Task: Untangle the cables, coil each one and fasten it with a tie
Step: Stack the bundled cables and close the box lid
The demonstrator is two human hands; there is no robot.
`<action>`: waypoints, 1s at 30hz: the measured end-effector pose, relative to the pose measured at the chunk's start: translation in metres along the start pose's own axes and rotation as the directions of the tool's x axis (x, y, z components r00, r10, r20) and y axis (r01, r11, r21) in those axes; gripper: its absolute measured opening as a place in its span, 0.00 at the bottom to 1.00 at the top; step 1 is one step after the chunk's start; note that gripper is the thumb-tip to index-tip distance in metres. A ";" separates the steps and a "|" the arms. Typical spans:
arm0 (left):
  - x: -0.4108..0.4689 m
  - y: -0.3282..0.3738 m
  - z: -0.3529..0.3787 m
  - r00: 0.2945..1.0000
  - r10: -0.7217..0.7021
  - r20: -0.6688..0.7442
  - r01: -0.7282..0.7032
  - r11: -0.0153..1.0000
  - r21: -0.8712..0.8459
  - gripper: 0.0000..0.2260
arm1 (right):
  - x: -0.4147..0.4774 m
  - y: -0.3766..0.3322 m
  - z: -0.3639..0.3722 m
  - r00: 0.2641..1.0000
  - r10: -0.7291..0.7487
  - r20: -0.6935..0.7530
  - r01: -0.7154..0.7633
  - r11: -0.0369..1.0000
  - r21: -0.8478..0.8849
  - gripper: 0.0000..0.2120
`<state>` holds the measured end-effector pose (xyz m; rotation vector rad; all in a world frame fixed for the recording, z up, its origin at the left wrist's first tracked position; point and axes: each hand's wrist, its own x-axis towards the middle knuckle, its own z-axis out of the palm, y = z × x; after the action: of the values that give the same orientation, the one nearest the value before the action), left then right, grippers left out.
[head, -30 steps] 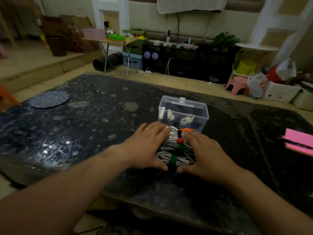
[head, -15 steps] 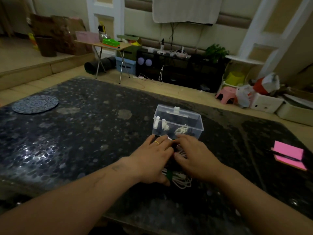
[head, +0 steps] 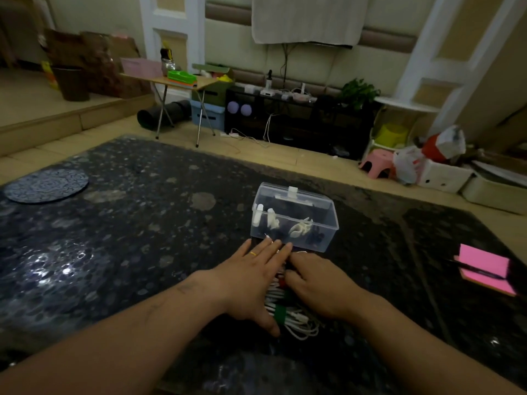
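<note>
Item: cables (head: 296, 320), white, already coiled and tied, lying side by side on the dark table (head: 142, 223) just in front of the clear box (head: 302, 201). Left hand (head: 251, 280): flat on the bundle, fingers straight and together, tips touching or nearly touching the box, holding nothing. Right hand (head: 319, 283): laid over the bundle from the other side, fingers lightly bent; whether they grip a coil cannot be told. Probable reason for the hold: the two palms hem the coils in, squaring the set or sliding it toward the box. Orientation: the row runs away from the person toward the box; each coil's long axis lies crosswise, left to right, loop ends showing at the near right. Green tie (head: 280, 313) and red tie (head: 282, 282) band the coils mid-length, lined up along the row.
</note>
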<state>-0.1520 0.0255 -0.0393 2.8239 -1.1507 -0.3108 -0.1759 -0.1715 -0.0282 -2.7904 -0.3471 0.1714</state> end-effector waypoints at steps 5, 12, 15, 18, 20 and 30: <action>0.016 -0.007 -0.003 0.998 -0.015 0.054 0.019 0.997 -0.069 0.64 | 0.015 0.014 0.009 0.989 0.041 -0.142 -0.030 0.996 0.080 0.11; 0.026 -0.009 -0.014 0.992 0.002 0.129 -0.019 0.992 0.127 0.65 | 0.023 0.016 0.002 0.993 0.109 0.050 -0.112 0.993 0.048 0.06; 0.037 -0.011 -0.030 0.969 -0.003 0.248 -0.030 0.991 0.130 0.66 | 0.015 0.017 0.002 0.999 0.030 0.024 -0.031 0.998 0.047 0.08; 0.045 -0.014 -0.033 0.973 0.008 0.230 -0.018 0.999 0.043 0.54 | 0.008 0.016 -0.005 0.990 0.039 0.132 -0.053 0.994 0.100 0.32; 0.044 -0.018 -0.028 0.986 0.005 0.169 0.009 0.996 -0.083 0.46 | 0.007 0.013 -0.012 0.965 0.033 0.262 -0.072 0.987 0.142 0.51; 0.021 -0.011 -0.007 0.997 0.027 -0.071 -0.040 0.984 -0.176 0.36 | 0.001 0.011 -0.001 0.984 -0.013 0.179 0.012 1.000 0.010 0.51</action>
<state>-0.1289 0.0186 -0.0374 2.6378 -1.0972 -0.2955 -0.1720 -0.1813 -0.0304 -2.7701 -0.4053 0.4218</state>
